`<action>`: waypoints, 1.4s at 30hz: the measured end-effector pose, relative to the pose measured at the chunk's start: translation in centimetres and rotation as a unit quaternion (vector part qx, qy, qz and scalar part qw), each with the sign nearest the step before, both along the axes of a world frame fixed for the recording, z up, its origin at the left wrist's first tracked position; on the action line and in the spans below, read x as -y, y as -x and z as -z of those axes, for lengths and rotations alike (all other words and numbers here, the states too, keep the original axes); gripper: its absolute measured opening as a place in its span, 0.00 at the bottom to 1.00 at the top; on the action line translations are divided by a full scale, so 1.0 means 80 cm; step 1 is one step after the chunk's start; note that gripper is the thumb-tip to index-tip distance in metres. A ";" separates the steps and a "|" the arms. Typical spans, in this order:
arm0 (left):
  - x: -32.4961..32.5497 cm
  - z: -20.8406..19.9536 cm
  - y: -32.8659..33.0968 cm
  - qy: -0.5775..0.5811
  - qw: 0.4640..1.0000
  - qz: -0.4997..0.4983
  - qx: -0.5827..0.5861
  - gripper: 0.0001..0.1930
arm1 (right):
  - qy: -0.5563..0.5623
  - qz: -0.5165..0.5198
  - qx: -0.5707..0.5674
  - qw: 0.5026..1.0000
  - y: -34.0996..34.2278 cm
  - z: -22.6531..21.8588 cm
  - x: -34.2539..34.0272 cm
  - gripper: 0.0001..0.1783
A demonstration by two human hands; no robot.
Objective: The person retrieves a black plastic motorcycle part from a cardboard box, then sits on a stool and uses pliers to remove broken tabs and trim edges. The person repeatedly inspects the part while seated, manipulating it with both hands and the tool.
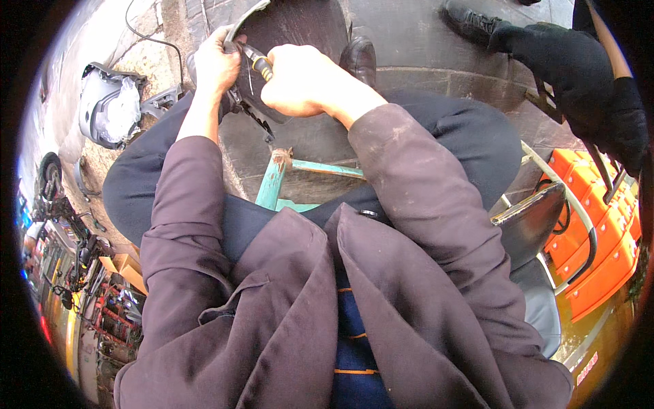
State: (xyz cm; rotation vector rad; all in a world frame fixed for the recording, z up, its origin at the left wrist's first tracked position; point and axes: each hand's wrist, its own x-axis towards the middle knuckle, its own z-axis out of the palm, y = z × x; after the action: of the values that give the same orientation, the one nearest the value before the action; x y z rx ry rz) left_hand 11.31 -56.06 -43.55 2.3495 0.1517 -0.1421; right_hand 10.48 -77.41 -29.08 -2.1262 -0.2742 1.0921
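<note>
A large dark curved plastic panel (303,27) with a pale edge stands between my knees, at the top of the head view. My left hand (218,65) is closed on its left rim. My right hand (296,82) is wrapped round a tool with a black-and-yellow handle (259,65). The tool points up and left at the panel's rim, close to my left fingers. Its working end is too small to make out, so I cannot tell its kind. Below the hands, narrow dark parts of the panel hang down toward a worn turquoise wooden stool (272,178).
On the ground at left lies a grey-and-black plastic shell (109,105), with a black cable (163,37) beyond it. Orange crates (594,221) and a black-seated chair (535,221) stand at right. Another person's dark-clothed leg (558,58) reaches in at upper right.
</note>
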 end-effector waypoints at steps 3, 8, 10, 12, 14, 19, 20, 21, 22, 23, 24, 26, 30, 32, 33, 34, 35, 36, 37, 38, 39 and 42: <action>0.001 -0.004 0.002 -0.014 1.000 0.018 0.006 0.13 | -0.008 -0.007 0.033 0.999 0.005 -0.001 0.001 0.18; 0.006 -0.011 0.001 -0.051 0.998 0.014 0.016 0.13 | -0.001 -0.039 0.057 0.998 0.011 0.000 0.000 0.18; 0.006 -0.012 0.001 -0.055 0.998 0.021 0.038 0.13 | -0.008 -0.042 0.070 0.997 0.013 -0.001 -0.004 0.18; 0.008 -0.011 0.001 -0.046 0.998 0.022 0.044 0.13 | -0.011 -0.039 0.064 0.997 0.016 0.001 -0.002 0.19; 0.008 -0.017 0.005 -0.035 0.999 0.017 0.028 0.13 | -0.030 -0.024 0.047 0.998 0.020 0.003 0.004 0.21; 0.022 -0.060 0.009 -0.016 0.996 0.027 0.080 0.16 | -0.058 0.021 0.081 0.995 0.032 -0.007 0.026 0.15; 0.024 -0.074 0.010 -0.041 0.998 0.016 0.046 0.17 | -0.059 0.042 0.064 0.995 0.034 -0.012 0.036 0.14; 0.027 -0.088 0.012 -0.048 0.994 0.031 0.090 0.18 | -0.071 0.050 0.065 0.994 0.035 -0.017 0.043 0.14; 0.031 -0.101 0.013 -0.057 0.988 0.045 0.134 0.18 | -0.083 0.056 0.075 0.992 0.036 -0.022 0.048 0.13; 0.033 -0.112 0.015 -0.063 0.988 0.050 0.131 0.17 | -0.073 0.048 0.078 0.993 0.037 -0.026 0.052 0.14; 0.034 -0.122 0.017 -0.063 0.985 0.061 0.147 0.17 | -0.105 0.057 0.084 0.989 0.041 -0.031 0.056 0.15; 0.036 -0.133 0.020 -0.037 0.979 0.076 0.184 0.14 | -0.088 0.041 0.068 0.993 0.043 -0.036 0.061 0.14; 0.031 -0.130 0.025 -0.039 0.978 0.090 0.185 0.11 | -0.083 0.063 0.059 0.993 0.051 -0.035 0.058 0.14; 0.028 -0.124 0.025 -0.042 0.980 0.088 0.174 0.11 | -0.073 0.070 0.053 0.993 0.052 -0.033 0.054 0.14; 0.026 -0.122 0.024 -0.040 0.983 0.081 0.162 0.10 | -0.084 0.071 0.058 0.992 0.051 -0.033 0.052 0.14; 0.025 -0.120 0.023 -0.038 0.985 0.074 0.149 0.10 | -0.084 0.071 0.055 0.992 0.050 -0.033 0.051 0.13; 0.024 -0.119 0.021 -0.048 0.986 0.061 0.148 0.10 | -0.082 0.070 0.051 0.993 0.048 -0.033 0.049 0.13; 0.022 -0.119 0.018 -0.040 0.988 0.050 0.143 0.09 | -0.089 0.073 0.054 0.992 0.045 -0.032 0.046 0.13; 0.019 -0.120 0.015 -0.032 0.989 0.040 0.138 0.09 | -0.094 0.075 0.057 0.991 0.041 -0.032 0.043 0.13; 0.017 -0.121 0.013 -0.019 0.988 0.033 0.149 0.09 | -0.104 0.079 0.063 0.989 0.040 -0.032 0.040 0.13; 0.016 -0.122 0.010 -0.003 0.990 0.018 0.141 0.09 | -0.099 0.077 0.059 0.990 0.037 -0.031 0.036 0.13; 0.013 -0.121 0.007 -0.019 0.993 -0.008 0.118 0.10 | -0.097 0.071 0.082 0.989 0.033 -0.025 0.027 0.14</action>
State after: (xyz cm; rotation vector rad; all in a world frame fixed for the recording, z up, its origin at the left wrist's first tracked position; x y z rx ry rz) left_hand 10.78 -57.12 -33.90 2.3816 0.0567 0.1482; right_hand 7.83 -79.54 -27.05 -2.0289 -0.2897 0.7775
